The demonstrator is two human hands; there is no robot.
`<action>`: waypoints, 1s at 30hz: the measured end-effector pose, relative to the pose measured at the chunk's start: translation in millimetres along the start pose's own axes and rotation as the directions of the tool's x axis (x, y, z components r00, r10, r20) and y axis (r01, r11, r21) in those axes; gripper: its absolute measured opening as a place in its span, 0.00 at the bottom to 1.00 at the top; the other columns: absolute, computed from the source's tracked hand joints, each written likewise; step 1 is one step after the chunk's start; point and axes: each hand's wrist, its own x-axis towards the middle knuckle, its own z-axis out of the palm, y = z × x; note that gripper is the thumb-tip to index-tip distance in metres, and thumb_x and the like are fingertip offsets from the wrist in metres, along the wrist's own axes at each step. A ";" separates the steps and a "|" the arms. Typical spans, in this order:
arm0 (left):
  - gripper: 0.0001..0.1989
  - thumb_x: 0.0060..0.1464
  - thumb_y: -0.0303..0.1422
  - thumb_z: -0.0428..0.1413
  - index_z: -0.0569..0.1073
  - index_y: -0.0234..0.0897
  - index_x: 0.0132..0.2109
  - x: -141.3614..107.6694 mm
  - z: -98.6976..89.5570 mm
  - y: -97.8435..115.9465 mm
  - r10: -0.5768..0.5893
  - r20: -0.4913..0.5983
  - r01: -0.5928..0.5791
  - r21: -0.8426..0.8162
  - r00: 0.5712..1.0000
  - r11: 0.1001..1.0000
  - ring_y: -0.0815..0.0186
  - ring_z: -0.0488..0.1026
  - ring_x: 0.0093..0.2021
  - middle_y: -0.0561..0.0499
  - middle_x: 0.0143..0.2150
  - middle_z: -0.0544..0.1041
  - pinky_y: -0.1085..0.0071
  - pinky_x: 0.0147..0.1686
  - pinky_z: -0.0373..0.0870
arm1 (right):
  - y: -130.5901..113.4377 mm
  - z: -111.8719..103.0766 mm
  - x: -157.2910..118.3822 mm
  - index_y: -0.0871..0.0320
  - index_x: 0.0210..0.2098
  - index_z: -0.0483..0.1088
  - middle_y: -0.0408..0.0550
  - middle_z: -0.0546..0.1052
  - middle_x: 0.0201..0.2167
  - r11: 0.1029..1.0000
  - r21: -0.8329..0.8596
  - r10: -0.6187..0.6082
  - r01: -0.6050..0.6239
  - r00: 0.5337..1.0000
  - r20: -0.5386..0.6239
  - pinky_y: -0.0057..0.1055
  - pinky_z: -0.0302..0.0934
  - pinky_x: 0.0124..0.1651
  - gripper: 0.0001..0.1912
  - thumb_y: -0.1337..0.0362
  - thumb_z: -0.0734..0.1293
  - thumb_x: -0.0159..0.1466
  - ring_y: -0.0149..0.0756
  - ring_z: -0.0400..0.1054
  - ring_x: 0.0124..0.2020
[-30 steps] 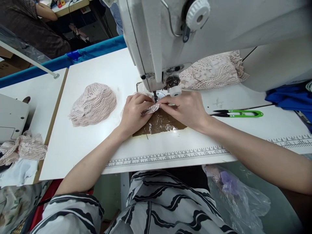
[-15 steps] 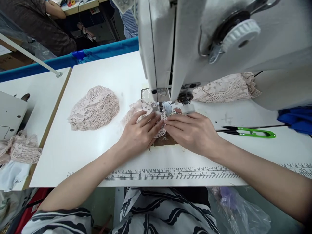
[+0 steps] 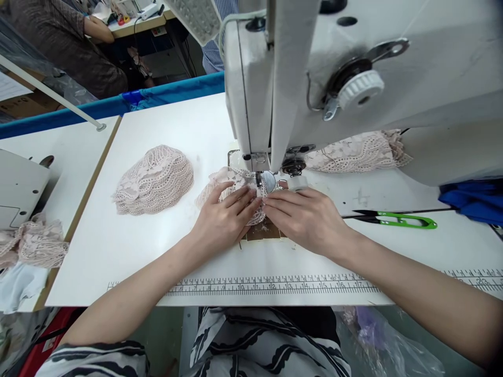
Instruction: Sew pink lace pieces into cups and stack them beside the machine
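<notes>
At centre frame, the left grip lies unclenched, its fingers spread over a piece of pale pink lace at the needle of a white sewing machine. The right grip rests its fingertips at the lace's right side; whether they pinch it cannot be told. A lace pile sits left of centre on the white worktop, folded lace right of centre, green-handled snips at right. Across the lower frame, a printed ruler shows numerals including 10, 12 and 15.
</notes>
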 end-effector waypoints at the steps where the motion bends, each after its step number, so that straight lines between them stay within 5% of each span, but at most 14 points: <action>1: 0.15 0.65 0.28 0.52 0.75 0.34 0.56 0.3 0.0 -0.3 -0.003 0.001 0.003 -0.002 1.000 1.000 0.55 0.77 0.56 0.44 0.55 0.79 0.51 0.58 0.68 | 0.1 0.3 0.3 0.59 0.36 0.78 0.46 0.83 0.35 1.000 -0.008 -0.002 0.002 1.000 -0.001 0.35 0.69 0.48 0.12 0.76 0.63 0.67 0.35 0.76 0.38; 30: 0.17 0.65 0.28 0.50 0.74 0.35 0.58 -0.8 4.5 -9.5 -0.058 -0.005 0.058 -0.044 0.998 0.997 0.54 0.75 0.57 0.42 0.55 0.79 0.42 0.67 0.57 | 2.1 10.4 -1.9 0.61 0.41 0.79 0.48 0.83 0.42 0.996 0.013 0.093 -0.093 0.996 0.008 0.38 0.66 0.55 0.12 0.71 0.62 0.70 0.36 0.77 0.41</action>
